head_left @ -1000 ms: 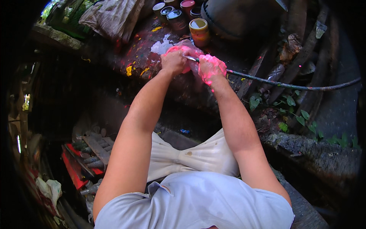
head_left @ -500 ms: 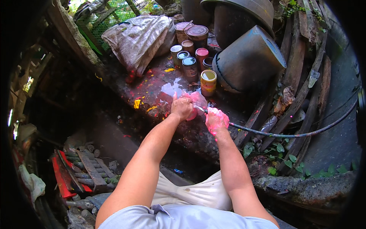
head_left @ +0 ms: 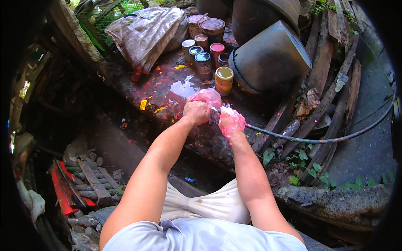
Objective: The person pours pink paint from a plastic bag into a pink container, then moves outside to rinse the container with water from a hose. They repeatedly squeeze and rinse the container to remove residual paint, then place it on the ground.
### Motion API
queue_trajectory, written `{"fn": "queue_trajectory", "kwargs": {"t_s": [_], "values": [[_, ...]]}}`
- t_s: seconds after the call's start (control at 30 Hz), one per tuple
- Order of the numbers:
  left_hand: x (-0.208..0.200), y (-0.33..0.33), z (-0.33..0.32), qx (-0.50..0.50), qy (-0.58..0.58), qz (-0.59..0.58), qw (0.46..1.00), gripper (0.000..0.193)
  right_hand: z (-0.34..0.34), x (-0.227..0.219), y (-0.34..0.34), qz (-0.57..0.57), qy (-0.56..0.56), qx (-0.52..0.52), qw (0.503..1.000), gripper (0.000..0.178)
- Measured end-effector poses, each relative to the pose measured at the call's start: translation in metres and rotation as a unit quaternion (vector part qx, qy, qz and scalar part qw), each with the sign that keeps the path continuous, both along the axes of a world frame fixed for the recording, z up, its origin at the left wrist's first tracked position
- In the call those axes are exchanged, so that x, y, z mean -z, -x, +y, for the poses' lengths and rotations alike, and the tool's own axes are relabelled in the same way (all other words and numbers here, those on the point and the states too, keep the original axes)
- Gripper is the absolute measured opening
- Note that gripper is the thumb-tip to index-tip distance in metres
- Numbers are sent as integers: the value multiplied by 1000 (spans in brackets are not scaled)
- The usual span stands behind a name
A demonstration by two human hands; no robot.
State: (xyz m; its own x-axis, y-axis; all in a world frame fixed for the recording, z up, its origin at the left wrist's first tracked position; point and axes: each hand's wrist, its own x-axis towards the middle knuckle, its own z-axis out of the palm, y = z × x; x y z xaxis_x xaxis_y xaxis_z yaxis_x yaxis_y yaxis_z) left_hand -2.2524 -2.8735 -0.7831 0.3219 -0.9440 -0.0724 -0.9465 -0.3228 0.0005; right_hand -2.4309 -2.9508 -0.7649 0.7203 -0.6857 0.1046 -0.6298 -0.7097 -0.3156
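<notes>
My left hand [head_left: 196, 113] is closed at the near side of a soft, pink, partly see-through bundle [head_left: 209, 96], which looks like thin plastic wet with paint. The fingertips are partly hidden. My right hand [head_left: 231, 122], coated in bright pink, is wrapped round the end of a dark hose [head_left: 293, 146]. From that fist a thin metal tip [head_left: 215, 109] points left to the bundle beside my left hand. Whether the tip is inside the bundle cannot be seen. Just beyond stands an open paint can [head_left: 223, 80] with yellowish paint and drips down its side.
Several paint cans [head_left: 203, 62] stand behind on the paint-spattered slab [head_left: 167, 94], near a pale spill [head_left: 184, 87]. A dirty whitish sack [head_left: 146, 35] lies far left. A tipped dark bucket [head_left: 272, 58] and old planks [head_left: 326, 100] flank the right. Sticks [head_left: 92, 180] lie lower left.
The whole scene has shifted up and slightly left in the picture. The pink bundle shows rounder and further above my left hand. Both hands keep their closed hold.
</notes>
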Motion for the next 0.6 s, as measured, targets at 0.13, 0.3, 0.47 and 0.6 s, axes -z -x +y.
{"fn": "queue_trajectory", "kwargs": {"t_s": [0.13,0.3,0.47,0.6], "values": [[20,-5,-4,-173,137,88,971,39,6,3,-3,1,9,0,1000,13],[3,5,-3,-157,366,289,871,27,-3,10,3,-31,60,11,998,13],[-8,14,28,10,159,-13,987,40,-4,-1,9,-83,52,6,995,13],[3,2,33,44,101,17,994,32,5,-8,-5,-29,31,-2,999,15]]}}
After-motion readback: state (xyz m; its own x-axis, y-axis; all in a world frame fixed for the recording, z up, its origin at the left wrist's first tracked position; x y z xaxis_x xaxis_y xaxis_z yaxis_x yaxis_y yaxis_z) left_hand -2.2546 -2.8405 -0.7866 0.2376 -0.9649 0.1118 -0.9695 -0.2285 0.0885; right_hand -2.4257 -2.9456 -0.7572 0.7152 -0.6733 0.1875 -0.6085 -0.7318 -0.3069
